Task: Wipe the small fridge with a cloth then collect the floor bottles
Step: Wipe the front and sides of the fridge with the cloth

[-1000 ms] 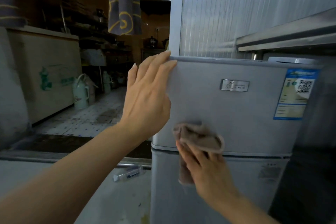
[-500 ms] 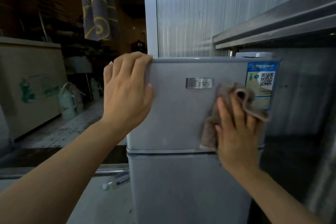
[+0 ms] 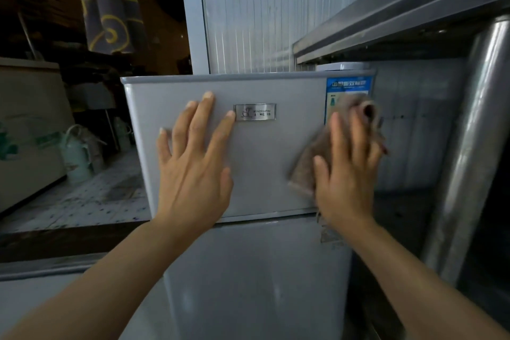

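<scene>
- Far left of frame: pale chest cabinet (image 3: pixel 30 130) w/ green print, light green jug (image 3: pixel 78 154) on the tiled floor (image 3: pixel 91 201) beside it. No floor bottles visible in this frame, so step 2 looked not yet started (judgement).
- Upper left: patterned curtain (image 3: pixel 109 0) hanging in dark bg, irrelevant to the job.
- Centre: small fridge (image 3: pixel 265 174), grey, 2 doors; metal badge (image 3: pixel 254 112) mid upper door.
- Left hand (image 3: pixel 193 171) lay flat on the upper door, left-centre of frame, fingers straight and spread, index tip touching the badge's left edge. Held nothing. Prob there to brace the door/cabinet so it didn't rock under wiping pressure.
- Right hand (image 3: pixel 346 171) right-centre, fingers mostly straight, pressing brown cloth (image 3: pixel 311 163) vs the door's right edge. Cloth bunched above the fingertips and covered lower part of blue energy label (image 3: pixel 349 88). Flat palm = wide contact patch, suits wiping.
- Motion blur on that hand, so exact thumb posn unclear.
- Right of frame: steel post (image 3: pixel 474 152) and shelf edge (image 3: pixel 400 8) close to the fridge side, tight gap; cloth edge could snag there (guess).
</scene>
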Action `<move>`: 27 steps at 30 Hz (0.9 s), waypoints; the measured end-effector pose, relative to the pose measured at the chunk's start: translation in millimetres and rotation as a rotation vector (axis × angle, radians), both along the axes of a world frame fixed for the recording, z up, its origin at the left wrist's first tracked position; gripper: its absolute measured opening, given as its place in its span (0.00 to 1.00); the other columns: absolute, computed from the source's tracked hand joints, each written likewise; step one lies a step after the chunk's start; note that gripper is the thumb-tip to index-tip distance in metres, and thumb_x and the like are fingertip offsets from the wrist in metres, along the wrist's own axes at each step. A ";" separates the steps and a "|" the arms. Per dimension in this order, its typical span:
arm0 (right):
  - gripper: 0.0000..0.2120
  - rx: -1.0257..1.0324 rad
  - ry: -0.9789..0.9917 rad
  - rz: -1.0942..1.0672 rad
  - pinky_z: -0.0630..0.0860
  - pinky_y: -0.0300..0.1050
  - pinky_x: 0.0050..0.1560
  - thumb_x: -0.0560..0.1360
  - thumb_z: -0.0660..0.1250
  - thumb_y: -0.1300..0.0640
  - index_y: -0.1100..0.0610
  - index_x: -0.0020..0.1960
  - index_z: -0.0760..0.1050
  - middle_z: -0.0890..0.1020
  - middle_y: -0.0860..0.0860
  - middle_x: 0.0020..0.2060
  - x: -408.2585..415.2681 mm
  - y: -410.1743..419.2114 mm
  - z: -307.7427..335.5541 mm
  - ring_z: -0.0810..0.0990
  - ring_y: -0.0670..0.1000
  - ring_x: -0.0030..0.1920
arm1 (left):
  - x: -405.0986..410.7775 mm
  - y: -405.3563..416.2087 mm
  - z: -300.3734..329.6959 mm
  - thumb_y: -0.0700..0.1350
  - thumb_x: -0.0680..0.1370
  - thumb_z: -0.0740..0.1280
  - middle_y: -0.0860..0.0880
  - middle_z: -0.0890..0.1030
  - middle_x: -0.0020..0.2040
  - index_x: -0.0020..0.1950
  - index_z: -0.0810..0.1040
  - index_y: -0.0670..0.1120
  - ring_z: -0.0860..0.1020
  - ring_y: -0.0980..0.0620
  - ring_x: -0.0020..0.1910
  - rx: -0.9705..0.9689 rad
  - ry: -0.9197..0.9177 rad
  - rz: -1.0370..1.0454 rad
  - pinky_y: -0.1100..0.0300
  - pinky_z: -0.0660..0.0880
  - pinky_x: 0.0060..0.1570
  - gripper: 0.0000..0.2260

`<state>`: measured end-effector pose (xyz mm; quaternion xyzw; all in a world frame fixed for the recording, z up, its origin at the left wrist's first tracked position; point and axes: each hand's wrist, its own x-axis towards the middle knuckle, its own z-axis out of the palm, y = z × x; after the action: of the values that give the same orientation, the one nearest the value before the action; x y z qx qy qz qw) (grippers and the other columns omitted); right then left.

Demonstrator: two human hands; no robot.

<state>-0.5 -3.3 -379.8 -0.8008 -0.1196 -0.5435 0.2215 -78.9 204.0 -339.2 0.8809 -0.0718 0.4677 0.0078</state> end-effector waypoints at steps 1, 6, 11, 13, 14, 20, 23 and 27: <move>0.32 0.077 -0.003 0.017 0.53 0.53 0.72 0.76 0.58 0.52 0.53 0.77 0.50 0.50 0.55 0.77 4.2 -7.6 2.2 0.53 0.60 0.73 | -0.2 1.5 -1.7 0.43 0.69 0.70 0.43 0.51 0.77 0.74 0.60 0.47 0.50 0.42 0.75 0.005 -0.003 -0.004 0.34 0.57 0.66 0.35; 0.30 0.183 0.059 0.106 0.44 0.48 0.76 0.78 0.52 0.53 0.62 0.77 0.49 0.47 0.61 0.76 -0.6 -5.1 -47.5 0.47 0.60 0.76 | -7.3 7.9 -32.2 0.40 0.67 0.72 0.41 0.54 0.77 0.73 0.63 0.45 0.53 0.40 0.74 0.048 0.036 0.003 0.34 0.59 0.66 0.36; 0.29 0.161 0.107 0.071 0.40 0.42 0.75 0.79 0.52 0.54 0.67 0.75 0.53 0.51 0.67 0.74 -13.0 -2.8 -93.4 0.50 0.67 0.74 | -19.7 18.5 -66.3 0.38 0.67 0.73 0.41 0.57 0.76 0.72 0.65 0.45 0.57 0.39 0.73 0.117 0.088 0.042 0.35 0.62 0.64 0.35; 0.29 0.216 0.102 0.052 0.44 0.49 0.76 0.79 0.52 0.55 0.67 0.75 0.52 0.50 0.66 0.74 -12.6 6.5 -82.2 0.49 0.66 0.75 | -23.2 25.8 -67.3 0.38 0.66 0.73 0.43 0.58 0.76 0.72 0.66 0.45 0.58 0.40 0.71 0.084 0.085 0.062 0.35 0.62 0.63 0.35; 0.29 0.258 0.112 0.041 0.45 0.54 0.76 0.78 0.53 0.55 0.66 0.76 0.51 0.49 0.65 0.75 -14.3 15.8 -76.0 0.47 0.65 0.75 | -25.1 29.6 -66.8 0.38 0.66 0.74 0.43 0.58 0.76 0.71 0.66 0.45 0.59 0.40 0.70 0.049 0.081 0.074 0.34 0.62 0.63 0.35; 0.33 0.021 0.053 0.139 0.53 0.65 0.72 0.75 0.63 0.57 0.61 0.76 0.54 0.50 0.58 0.76 -42.9 113.5 -77.0 0.50 0.65 0.74 | -29.6 44.0 -66.2 0.40 0.67 0.74 0.43 0.60 0.75 0.71 0.67 0.45 0.62 0.37 0.68 0.019 0.077 0.078 0.33 0.63 0.61 0.33; 0.34 -0.078 0.043 0.140 0.60 0.65 0.69 0.73 0.62 0.53 0.56 0.75 0.54 0.54 0.54 0.74 -40.1 104.8 -78.3 0.55 0.60 0.73 | -30.2 46.1 -68.9 0.41 0.68 0.74 0.43 0.59 0.75 0.70 0.68 0.46 0.62 0.38 0.68 0.010 0.068 0.079 0.32 0.63 0.61 0.32; 0.32 0.044 0.074 0.060 0.58 0.59 0.71 0.74 0.63 0.59 0.58 0.75 0.56 0.56 0.57 0.75 -20.1 27.2 -85.2 0.56 0.60 0.74 | -31.1 54.1 -80.5 0.40 0.68 0.73 0.40 0.57 0.74 0.70 0.66 0.48 0.60 0.36 0.69 -0.221 0.028 0.109 0.36 0.61 0.64 0.33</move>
<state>-20.6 23.9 -465.0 -0.8112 -0.1235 -0.5093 0.2594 -110.0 258.1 -419.6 0.8836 0.0286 0.4603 0.0805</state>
